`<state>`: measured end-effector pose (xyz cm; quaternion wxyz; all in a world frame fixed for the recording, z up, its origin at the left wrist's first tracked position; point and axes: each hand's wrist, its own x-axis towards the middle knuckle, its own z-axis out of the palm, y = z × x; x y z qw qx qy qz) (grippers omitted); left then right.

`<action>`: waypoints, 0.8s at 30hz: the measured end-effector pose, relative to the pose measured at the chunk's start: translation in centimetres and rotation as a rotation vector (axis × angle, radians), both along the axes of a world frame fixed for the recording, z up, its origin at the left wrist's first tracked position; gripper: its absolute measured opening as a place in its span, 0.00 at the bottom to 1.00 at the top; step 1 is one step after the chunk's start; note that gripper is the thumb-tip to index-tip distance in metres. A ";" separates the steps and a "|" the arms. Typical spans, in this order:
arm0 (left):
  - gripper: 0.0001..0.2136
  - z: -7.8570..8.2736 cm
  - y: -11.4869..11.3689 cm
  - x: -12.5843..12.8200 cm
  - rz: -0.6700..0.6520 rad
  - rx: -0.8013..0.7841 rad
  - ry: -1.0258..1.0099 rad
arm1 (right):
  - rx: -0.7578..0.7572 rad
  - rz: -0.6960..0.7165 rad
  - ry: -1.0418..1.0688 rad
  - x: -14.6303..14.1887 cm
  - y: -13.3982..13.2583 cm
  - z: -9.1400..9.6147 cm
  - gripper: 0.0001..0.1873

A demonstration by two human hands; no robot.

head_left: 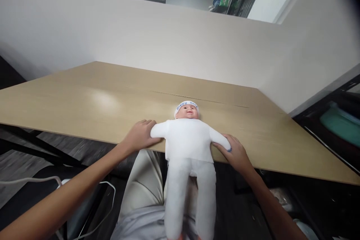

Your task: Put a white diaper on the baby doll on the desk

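Observation:
A baby doll [189, 140] in a white top and white trousers lies face up, its head and upper body on the table near the front edge. Its legs hang over the edge above my lap. A white headband [187, 104] with blue lettering goes round its head. My left hand [142, 134] is closed round the end of the doll's sleeve on the left, thumb underneath. On the other side, my right hand [234, 152] grips the opposite sleeve, where a bit of blue shows at the cuff. Both doll arms are spread outward.
The wooden table [112, 93] has a thin seam across it and backs onto a white partition [168, 41]. A dark seat [25, 191] with a white cable [114, 195] is below left. Dark shelving with a green item [340, 123] stands at the right.

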<state>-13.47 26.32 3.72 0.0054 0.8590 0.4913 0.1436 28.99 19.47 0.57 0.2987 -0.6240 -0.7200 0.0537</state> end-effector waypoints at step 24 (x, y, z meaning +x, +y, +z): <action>0.27 -1.9 28.4 2.3 0.082 0.234 0.038 | 0.066 0.057 -0.115 1.2 27.9 -0.2 0.16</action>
